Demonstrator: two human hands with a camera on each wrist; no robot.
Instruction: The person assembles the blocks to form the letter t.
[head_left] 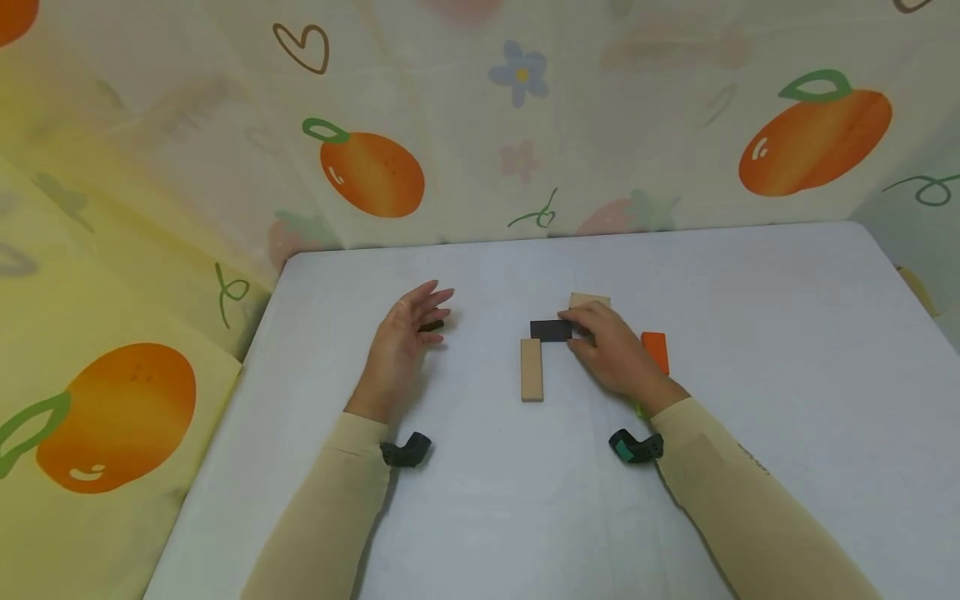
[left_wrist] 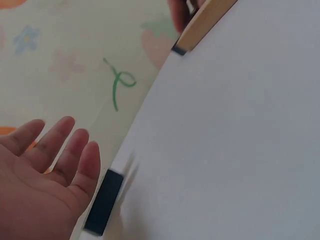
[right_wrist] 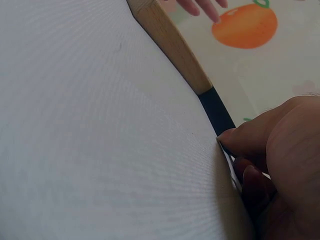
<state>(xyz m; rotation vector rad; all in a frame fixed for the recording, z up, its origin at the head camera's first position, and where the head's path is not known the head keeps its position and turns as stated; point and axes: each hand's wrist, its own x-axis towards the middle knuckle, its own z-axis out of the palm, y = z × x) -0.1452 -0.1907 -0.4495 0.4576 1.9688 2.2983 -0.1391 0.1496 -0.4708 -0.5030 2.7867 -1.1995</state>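
On the white tabletop, a black block [head_left: 550, 331] lies crosswise at the far end of a plain wooden block [head_left: 532, 371], touching or nearly touching it. My right hand [head_left: 613, 350] pinches the black block at its right end between thumb and fingers; the right wrist view shows the thumb [right_wrist: 237, 140] against it. Palm facing inward, my left hand [head_left: 397, 350] is held with fingers loosely extended and holds nothing. Beside its fingers lies another dark block [left_wrist: 104, 202], mostly hidden by them in the head view.
Behind my right hand lies a second wooden block [head_left: 589, 298], partly covered. An orange block [head_left: 655, 353] sits right of that hand, and a bit of something green [head_left: 640, 412] shows by the wrist. A fruit-print cloth [head_left: 450, 100] hangs along the table's back edge.
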